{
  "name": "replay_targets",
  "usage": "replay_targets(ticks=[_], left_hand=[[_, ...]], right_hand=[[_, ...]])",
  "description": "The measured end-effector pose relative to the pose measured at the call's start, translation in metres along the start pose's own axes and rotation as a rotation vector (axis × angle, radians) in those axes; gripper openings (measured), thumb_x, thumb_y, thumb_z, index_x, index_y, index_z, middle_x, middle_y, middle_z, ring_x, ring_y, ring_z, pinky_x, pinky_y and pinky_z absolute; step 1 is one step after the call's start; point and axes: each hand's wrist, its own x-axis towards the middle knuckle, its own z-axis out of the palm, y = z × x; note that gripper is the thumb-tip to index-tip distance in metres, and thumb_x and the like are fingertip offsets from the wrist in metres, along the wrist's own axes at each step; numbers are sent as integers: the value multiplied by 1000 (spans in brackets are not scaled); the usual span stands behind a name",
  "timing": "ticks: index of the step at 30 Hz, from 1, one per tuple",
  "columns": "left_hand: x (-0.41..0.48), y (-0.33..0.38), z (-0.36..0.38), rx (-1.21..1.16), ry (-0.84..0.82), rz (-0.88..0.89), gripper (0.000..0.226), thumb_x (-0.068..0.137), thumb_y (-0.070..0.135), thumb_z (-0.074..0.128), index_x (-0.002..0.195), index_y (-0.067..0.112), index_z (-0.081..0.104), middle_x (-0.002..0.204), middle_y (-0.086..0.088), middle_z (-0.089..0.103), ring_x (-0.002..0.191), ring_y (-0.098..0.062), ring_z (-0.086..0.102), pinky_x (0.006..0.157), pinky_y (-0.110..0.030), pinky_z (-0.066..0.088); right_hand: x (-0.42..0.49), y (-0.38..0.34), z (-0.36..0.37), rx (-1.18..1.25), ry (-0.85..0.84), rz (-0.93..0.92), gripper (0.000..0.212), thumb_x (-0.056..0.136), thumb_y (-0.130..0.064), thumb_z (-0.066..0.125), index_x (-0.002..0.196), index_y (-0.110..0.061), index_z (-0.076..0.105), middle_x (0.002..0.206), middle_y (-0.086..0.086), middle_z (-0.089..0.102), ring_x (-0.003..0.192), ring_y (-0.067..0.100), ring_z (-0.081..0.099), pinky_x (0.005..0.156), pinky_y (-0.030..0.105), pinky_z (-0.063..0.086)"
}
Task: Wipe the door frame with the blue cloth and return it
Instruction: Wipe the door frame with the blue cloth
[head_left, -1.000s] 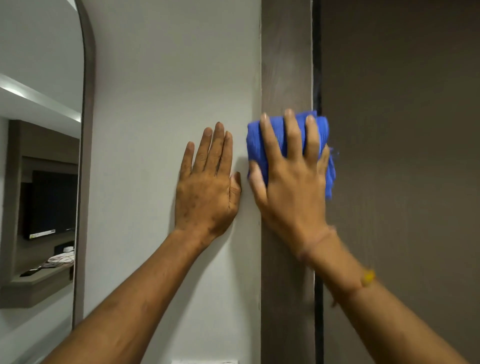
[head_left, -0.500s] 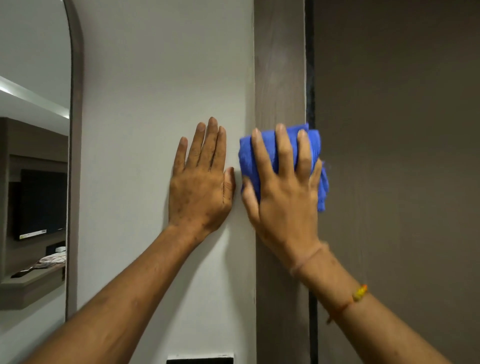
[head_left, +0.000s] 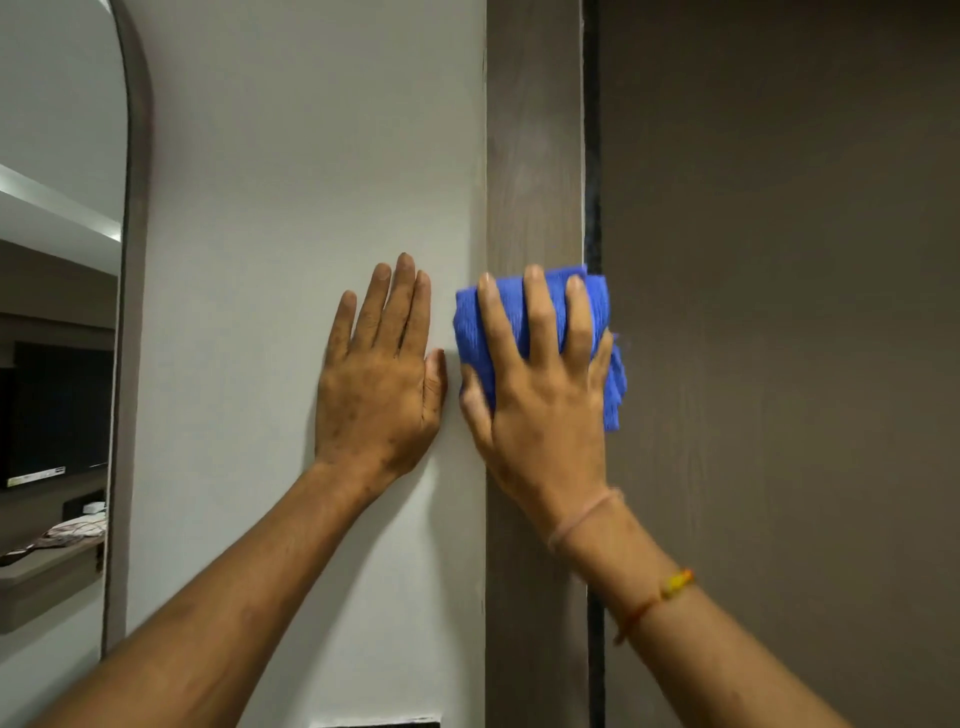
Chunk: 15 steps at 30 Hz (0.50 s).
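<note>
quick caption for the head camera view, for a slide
Right hand presses a blue cloth on the door frame; left hand rests flat on the wall.

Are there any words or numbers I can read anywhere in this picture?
None can be read.
TV seen in the mirror: a pale strip along its bottom edge, too small and blurred to read.
Blue cloth, door frame, wall: no writing.

No readable text, labels, brands or numbers anywhere in view.
</note>
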Motion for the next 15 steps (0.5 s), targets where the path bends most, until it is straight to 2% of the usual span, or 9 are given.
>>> replay_targets(ticks=[2, 5, 7, 8, 10, 11, 13, 15], left_hand=[[-1, 1, -4, -31, -14, -7, 61, 94, 32, 21, 147, 12, -1, 159, -9, 1, 146, -20, -5, 120, -40, 1], [-12, 16, -17, -197, -57, -61, 59, 94, 25, 26, 147, 11, 4, 159, -7, 1, 146, -18, -6, 119, -34, -2], [-29, 37, -33, -417, -63, -169, 54, 93, 22, 35, 145, 9, 23, 157, -8, 19, 146, -17, 10, 119, -30, 8], [-41, 49, -42, -530, -42, -229, 50, 92, 24, 38, 139, 10, 37, 151, -8, 35, 142, -19, 26, 117, -31, 19], [-69, 77, -58, -745, -44, -316, 41, 86, 36, 43, 119, 20, 59, 125, -1, 63, 116, -17, 56, 103, -37, 44], [-81, 94, -66, -846, -105, -343, 39, 82, 45, 44, 110, 25, 63, 111, 7, 69, 102, -11, 62, 93, -35, 51], [-102, 131, -74, -1021, -337, -368, 40, 73, 57, 47, 95, 28, 64, 88, 17, 70, 81, 1, 63, 76, -24, 54], [-120, 161, -67, -1150, -554, -392, 39, 69, 58, 53, 82, 21, 60, 68, 14, 66, 61, -1, 58, 63, -20, 51]], right_hand=[[-28, 0, 0, 3, -23, 0, 67, 83, -43, 53, 143, -21, 31, 149, 18, 35, 137, 40, 14, 104, 68, 22], [-58, -1, -10, 59, -34, 19, 61, 81, -28, 63, 138, -18, 42, 142, 19, 45, 134, 45, 30, 97, 68, 38], [-74, 3, -19, 176, -35, 50, 56, 83, -22, 59, 137, -18, 43, 142, 19, 44, 134, 45, 31, 103, 63, 36], [-82, 6, -25, 271, -41, 85, 57, 83, -22, 56, 138, -18, 41, 142, 19, 43, 134, 43, 31, 108, 58, 32], [-98, 16, -35, 455, -9, 187, 58, 84, -24, 48, 140, -18, 34, 141, 17, 40, 133, 37, 32, 113, 47, 25], [-106, 22, -41, 505, 16, 235, 58, 85, -26, 45, 141, -17, 31, 142, 13, 39, 134, 33, 31, 112, 44, 23], [-130, 36, -57, 547, 21, 303, 61, 87, -30, 44, 144, -21, 24, 145, -1, 32, 137, 22, 26, 111, 38, 24], [-159, 54, -76, 516, -34, 321, 66, 87, -31, 47, 145, -16, 19, 145, -5, 27, 138, 17, 23, 113, 34, 23]])
